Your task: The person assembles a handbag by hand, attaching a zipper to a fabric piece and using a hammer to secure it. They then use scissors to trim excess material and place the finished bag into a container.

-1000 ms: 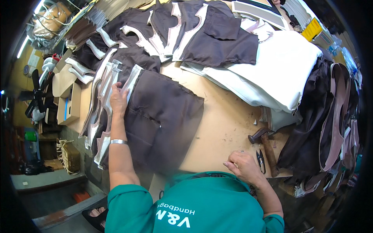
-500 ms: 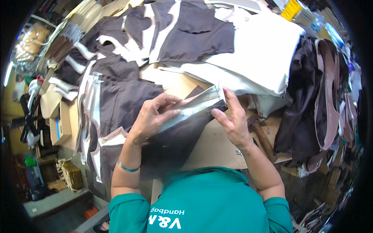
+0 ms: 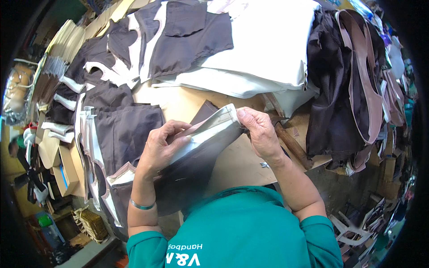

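A dark fabric piece (image 3: 196, 163) with a stiff white band (image 3: 206, 128) along its upper edge is stretched between my hands, above the front of the table. My left hand (image 3: 163, 145) pinches the band near its left end, thumb against fingers. At the right end, the thumb and fingers of my right hand (image 3: 261, 131) are closed on the band's corner. Faint lines mark the white side near that corner. The dark fabric hangs down toward my teal shirt, its lower part blurred. Under the band a dark brown scrap pokes out on the tabletop (image 3: 237, 172).
Dark fabric pieces with pale edges (image 3: 127, 116) are piled at the left. A large white sheet stack (image 3: 268, 44) lies at the back. Dark bag parts with pinkish trim (image 3: 330, 85) hang over the right edge, beside a wooden-handled tool (image 3: 292, 147). A cardboard box (image 3: 68, 169) stands far left.
My right hand has gone from a loose hold with thumb and fingers apart to a closed pinch on the band's corner. The whole view has shifted, moving the table things leftward.
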The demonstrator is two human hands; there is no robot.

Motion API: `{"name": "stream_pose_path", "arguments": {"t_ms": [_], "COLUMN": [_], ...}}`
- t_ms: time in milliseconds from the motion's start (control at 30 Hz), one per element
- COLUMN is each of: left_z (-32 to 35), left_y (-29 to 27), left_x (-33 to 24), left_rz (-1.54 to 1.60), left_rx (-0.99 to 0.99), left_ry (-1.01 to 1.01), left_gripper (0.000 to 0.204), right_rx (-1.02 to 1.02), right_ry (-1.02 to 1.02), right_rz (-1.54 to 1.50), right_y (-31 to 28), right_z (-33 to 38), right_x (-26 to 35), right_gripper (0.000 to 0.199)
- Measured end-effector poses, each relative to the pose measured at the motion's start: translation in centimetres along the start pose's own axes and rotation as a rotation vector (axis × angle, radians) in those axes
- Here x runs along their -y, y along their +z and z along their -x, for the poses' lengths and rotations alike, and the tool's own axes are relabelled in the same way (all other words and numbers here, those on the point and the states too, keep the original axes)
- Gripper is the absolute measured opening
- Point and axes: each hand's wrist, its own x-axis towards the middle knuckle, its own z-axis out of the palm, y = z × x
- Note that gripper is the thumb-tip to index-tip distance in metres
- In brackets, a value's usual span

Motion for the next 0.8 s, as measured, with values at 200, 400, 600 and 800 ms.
{"name": "stream_pose_path", "arguments": {"t_ms": [200, 400, 600, 800], "left_z": [-1.0, -1.4, 1.3, 2.9], "left_y": [3.2, 7.1, 8.9, 9.1], "left_x": [-1.2, -1.0, 0.2, 0.1], "left_rz": [-0.317, -0.419, -0.581, -0.622], "left_rx": [-0.087, -0.289, -0.349, -0.393], "left_ry": [0.304, 0.462, 0.531, 0.460], "left_gripper": [0.016, 0.014, 0.021, 0.022], "right_rx": [0.002, -0.074, -0.096, -0.066], "right_ry": [0.069, 0.043, -0.067, -0.176], "right_rz": [0.068, 0.270, 0.396, 0.451], "right_y": [1.4, 0.8, 1.1, 1.7], "right_z": [2.2, 4.0, 5.4, 5.5], "right_x": [1.0, 0.1, -1.6, -1.4], "right_gripper": [0.024, 0.021, 0.018, 0.017]}}
